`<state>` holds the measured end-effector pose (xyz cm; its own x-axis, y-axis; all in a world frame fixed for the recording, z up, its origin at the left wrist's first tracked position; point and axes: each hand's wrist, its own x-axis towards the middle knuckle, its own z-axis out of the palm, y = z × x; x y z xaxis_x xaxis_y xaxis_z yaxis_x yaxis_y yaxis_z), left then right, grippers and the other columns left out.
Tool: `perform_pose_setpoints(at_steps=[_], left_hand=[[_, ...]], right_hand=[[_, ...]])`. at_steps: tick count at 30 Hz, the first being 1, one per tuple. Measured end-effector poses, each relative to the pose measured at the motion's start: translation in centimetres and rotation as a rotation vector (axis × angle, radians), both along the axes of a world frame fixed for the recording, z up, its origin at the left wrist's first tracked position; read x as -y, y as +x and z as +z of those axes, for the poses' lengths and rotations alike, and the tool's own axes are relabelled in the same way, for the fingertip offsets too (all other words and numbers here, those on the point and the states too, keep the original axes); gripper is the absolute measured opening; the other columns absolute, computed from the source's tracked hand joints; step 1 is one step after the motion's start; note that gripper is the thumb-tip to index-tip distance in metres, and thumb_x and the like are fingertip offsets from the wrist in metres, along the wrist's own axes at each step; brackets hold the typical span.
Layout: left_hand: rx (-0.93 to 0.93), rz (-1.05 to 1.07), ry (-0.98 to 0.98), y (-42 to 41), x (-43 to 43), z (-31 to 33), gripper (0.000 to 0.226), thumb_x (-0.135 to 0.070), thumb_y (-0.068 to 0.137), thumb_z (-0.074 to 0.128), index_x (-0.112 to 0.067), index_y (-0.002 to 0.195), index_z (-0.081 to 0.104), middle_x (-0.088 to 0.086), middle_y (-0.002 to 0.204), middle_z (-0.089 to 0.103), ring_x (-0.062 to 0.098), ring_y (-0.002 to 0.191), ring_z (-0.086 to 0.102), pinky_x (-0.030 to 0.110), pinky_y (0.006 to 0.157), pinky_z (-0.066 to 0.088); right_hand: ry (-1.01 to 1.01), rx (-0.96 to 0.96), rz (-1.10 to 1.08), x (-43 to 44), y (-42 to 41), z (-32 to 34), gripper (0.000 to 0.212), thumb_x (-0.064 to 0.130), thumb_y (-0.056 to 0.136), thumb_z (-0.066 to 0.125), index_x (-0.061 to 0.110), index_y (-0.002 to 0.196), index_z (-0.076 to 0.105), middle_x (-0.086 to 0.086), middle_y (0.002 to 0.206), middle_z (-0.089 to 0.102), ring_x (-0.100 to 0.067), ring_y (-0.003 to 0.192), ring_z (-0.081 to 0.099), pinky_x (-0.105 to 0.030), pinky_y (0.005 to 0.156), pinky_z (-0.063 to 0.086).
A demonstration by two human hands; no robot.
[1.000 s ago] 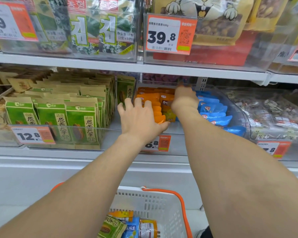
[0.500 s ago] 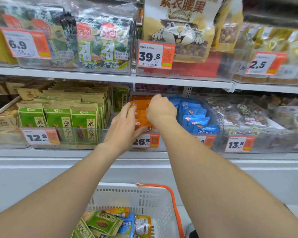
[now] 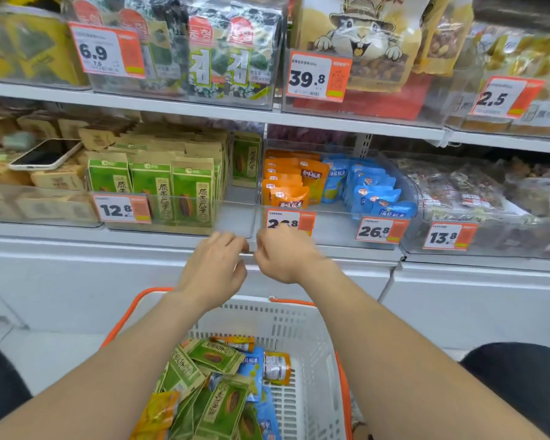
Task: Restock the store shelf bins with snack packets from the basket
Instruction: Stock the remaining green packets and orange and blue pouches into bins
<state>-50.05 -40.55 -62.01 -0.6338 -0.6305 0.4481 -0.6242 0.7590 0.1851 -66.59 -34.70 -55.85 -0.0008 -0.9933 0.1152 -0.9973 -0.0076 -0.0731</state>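
Orange packets (image 3: pixel 285 187) squared in centre-frame bin (image 3: pixel 334 231); left hand (image 3: pixel 215 269) and right hand (image 3: pixel 285 260) drawn back below, loosely curled, empty; basket (image 3: pixel 299 317) next.

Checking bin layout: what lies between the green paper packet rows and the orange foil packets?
Head view: a lone upright green packet at the back; bare bin floor in front.

The upper bins (image 3: pixel 269 101) carried a 6.9 tag (image 3: pixel 107 52), a 39.8 tag (image 3: pixel 318 76) and a 2.5 tag (image 3: pixel 505 96); the lower bins (image 3: pixel 237 219) a 12.8 tag (image 3: pixel 121 208), a 26.8 tag (image 3: pixel 381 230) and a 13.8 tag (image 3: pixel 450 236). Seaweed packs (image 3: pixel 235 58) showed a large Korean 김 — green packets (image 3: pixel 192 188) read 原香瓜子, orange packets (image 3: pixel 288 198) 原味板栗 and blue packets (image 3: pixel 373 193) 海盐板栗.
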Motion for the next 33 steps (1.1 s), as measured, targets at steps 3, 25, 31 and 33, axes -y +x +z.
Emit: perform_pose_setpoints(at_steps=[3, 25, 31, 33], left_hand=[[0.123, 0.034, 0.215, 1.6, -1.3, -2.4, 0.022, -0.022, 0.094, 0.061, -0.021, 0.115, 0.066, -0.001, 0.111, 0.066, 0.027, 0.104, 0.062, 0.041, 0.084, 0.052], [1.145, 0.108, 0.913, 7.2, -4.1, -14.9, 0.096, -0.024, 0.073, 0.096, -0.018, 0.153, 0.045, 0.007, 0.15, 0.049, 0.031, 0.133, 0.054, 0.04, 0.103, 0.052], [1.029, 0.121, 0.936, 7.9, -3.5, -16.0, 0.076, -0.016, 0.081, 0.089, -0.019, 0.147, 0.051, 0.005, 0.14, 0.056, 0.028, 0.121, 0.06, 0.037, 0.096, 0.056], [0.989, 0.12, 0.94, 8.1, -3.3, -16.2, 0.066, -0.014, 0.085, 0.084, -0.02, 0.143, 0.053, 0.004, 0.136, 0.057, 0.026, 0.113, 0.061, 0.033, 0.085, 0.054]], right_hand=[[0.145, 0.01, 0.006, -1.0, 1.4, -3.8, 0.019, 0.033, 0.096, 0.05, 0.017, 0.097, 0.061, -0.013, 0.098, 0.063, -0.035, 0.083, 0.057, -0.035, 0.066, 0.041], [0.681, -0.207, 0.261, -7.4, 7.2, -23.2, 0.062, 0.001, 0.09, 0.07, 0.015, 0.145, 0.046, -0.018, 0.142, 0.047, -0.039, 0.126, 0.052, -0.05, 0.092, 0.048], [0.774, -0.309, 0.429, -6.9, 10.5, -26.0, 0.07, 0.01, 0.104, 0.054, 0.03, 0.162, 0.021, -0.012, 0.167, 0.02, -0.039, 0.136, 0.047, -0.05, 0.096, 0.048], [0.786, -0.338, 0.435, -6.9, 10.9, -26.7, 0.073, 0.012, 0.104, 0.055, 0.033, 0.162, 0.017, -0.012, 0.165, 0.02, -0.041, 0.128, 0.053, -0.046, 0.085, 0.05]])
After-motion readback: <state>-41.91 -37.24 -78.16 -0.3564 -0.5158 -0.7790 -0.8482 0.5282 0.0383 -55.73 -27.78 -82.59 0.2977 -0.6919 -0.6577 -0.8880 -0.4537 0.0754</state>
